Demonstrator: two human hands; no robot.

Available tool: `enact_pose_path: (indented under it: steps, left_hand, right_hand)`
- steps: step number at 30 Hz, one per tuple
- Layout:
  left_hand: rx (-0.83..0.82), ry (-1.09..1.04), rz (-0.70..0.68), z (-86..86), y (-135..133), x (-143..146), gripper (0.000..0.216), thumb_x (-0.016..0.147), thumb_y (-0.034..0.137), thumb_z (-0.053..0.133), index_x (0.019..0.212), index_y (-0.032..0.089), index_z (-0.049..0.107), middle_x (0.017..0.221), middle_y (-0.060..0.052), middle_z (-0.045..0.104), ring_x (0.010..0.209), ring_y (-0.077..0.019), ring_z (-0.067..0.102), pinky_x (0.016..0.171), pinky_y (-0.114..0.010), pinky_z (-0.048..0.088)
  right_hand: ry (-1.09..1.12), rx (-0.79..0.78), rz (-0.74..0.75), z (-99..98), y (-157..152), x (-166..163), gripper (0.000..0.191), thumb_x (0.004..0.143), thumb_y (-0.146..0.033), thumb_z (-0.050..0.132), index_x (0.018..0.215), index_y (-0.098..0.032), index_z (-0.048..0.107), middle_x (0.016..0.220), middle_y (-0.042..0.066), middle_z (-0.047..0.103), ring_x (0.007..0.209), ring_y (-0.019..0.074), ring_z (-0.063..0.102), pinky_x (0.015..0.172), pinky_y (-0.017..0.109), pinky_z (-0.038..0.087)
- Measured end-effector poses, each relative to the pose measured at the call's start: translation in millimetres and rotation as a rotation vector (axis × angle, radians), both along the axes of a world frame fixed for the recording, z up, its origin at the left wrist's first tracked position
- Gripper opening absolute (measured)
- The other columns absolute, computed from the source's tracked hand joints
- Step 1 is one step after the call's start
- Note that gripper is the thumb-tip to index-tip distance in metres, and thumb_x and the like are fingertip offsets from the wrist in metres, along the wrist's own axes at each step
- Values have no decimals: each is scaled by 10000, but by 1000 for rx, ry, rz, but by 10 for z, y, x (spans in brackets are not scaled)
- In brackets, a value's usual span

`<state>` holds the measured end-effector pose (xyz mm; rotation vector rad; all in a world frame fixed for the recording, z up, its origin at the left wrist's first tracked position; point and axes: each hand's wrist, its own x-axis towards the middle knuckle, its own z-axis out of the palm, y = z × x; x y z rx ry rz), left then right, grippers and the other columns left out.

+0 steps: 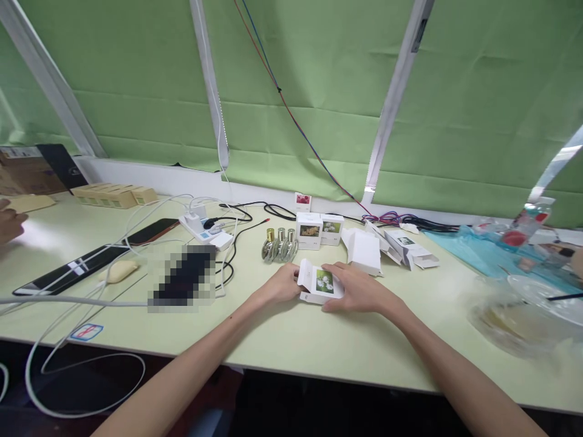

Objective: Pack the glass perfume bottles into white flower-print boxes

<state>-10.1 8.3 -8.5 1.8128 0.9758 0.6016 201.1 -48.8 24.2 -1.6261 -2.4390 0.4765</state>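
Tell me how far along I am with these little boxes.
Three closed boxes stand upright behind. The left hand and right hand hold a flower-print box, flap apparently open. Three gold-capped bottles sit unboxed beside them, and open boxes lie to the right.

your view was evenly bright and soft-shadowed; the bench [291, 340] bowed toward the edges, a pixelated patch [182, 279] sat left, and the right side blurred.

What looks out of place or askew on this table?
Nothing looks spilled or broken. Beyond the flower box held by the left hand and right hand, opened white boxes lie tipped with loose flaps; white cables hang over the table edge.
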Motion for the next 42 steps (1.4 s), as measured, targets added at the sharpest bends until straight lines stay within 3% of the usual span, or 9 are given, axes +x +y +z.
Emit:
enact_pose_path:
  steps: [4, 8, 12, 15, 25, 30, 34, 37, 42]
  left_hand:
    - [-35, -18, -27, 12, -13, 8, 127, 572, 134, 583, 642, 115, 688, 687, -39, 686, 710, -184, 607, 624, -246, 447]
    - [-46, -4, -25, -12, 3, -29, 102, 597, 148, 572, 629, 118, 664, 596, -1, 598, 546, -109, 482, 505, -214, 346]
    - [-46, 71, -37, 10, 18, -125, 198, 727, 238, 582, 798, 115, 721, 504, 36, 486, 430, -77, 368, 439, -212, 260]
    - [-23, 96, -18, 48, 17, -175, 240, 772, 301, 607, 854, 113, 732, 513, 30, 503, 411, -69, 352, 424, -211, 248]
    - [-82, 113, 18, 77, 19, -219, 212, 765, 289, 641, 861, 109, 698, 577, -25, 622, 430, -100, 502, 446, -221, 403]
    - [-85, 55, 33, 31, 59, -231, 232, 768, 340, 677, 846, 122, 658, 580, -27, 636, 462, -125, 567, 485, -247, 469]
    - [-70, 65, 47, 39, 46, -219, 247, 812, 382, 638, 797, 137, 617, 569, -25, 641, 454, -127, 579, 485, -248, 475]
    - [-58, 61, 63, 57, 17, -194, 235, 851, 375, 591, 795, 147, 580, 553, -19, 639, 456, -135, 599, 487, -244, 481]
    - [-87, 13, 92, 31, 22, -149, 167, 879, 323, 552, 814, 176, 507, 526, -9, 636, 429, -144, 604, 445, -230, 460]
  right_hand:
    - [-46, -15, -16, 47, -25, -6, 928, 728, -547, 730, 1505, -138, 431, 1411, 185, 551, 1220, 354, 567, 989, 444, 455]
    - [-91, -12, -23, 52, -39, 12, 900, 728, -540, 738, 1490, -162, 446, 1363, 173, 582, 1189, 355, 581, 946, 442, 470]
    - [-126, -14, -18, 63, -37, 72, 874, 722, -540, 746, 1463, -167, 471, 1329, 181, 596, 1215, 370, 554, 949, 446, 461]
    - [-134, -26, -24, 73, -36, 135, 868, 712, -529, 758, 1449, -165, 480, 1306, 190, 602, 1190, 377, 561, 930, 451, 466]
    - [-167, -132, -80, 155, -61, 413, 802, 676, -489, 763, 1392, -220, 525, 1357, 147, 583, 1149, 378, 589, 888, 441, 481]
    - [-264, -181, -180, 256, -125, 566, 900, 660, -460, 774, 1471, -228, 462, 1260, 160, 627, 1084, 384, 620, 869, 458, 481]
    - [-290, -149, -200, 379, -180, 678, 691, 688, -455, 744, 1310, -180, 619, 1170, 175, 673, 1045, 390, 630, 859, 463, 483]
    - [-236, -77, -210, 516, -206, 757, 563, 766, -501, 676, 1233, -187, 665, 1191, 179, 683, 1095, 396, 617, 900, 474, 476]
    - [154, -46, -305, 695, -133, 890, 695, 855, -639, 556, 1421, -236, 525, 1371, 130, 620, 1194, 376, 597, 939, 468, 498]
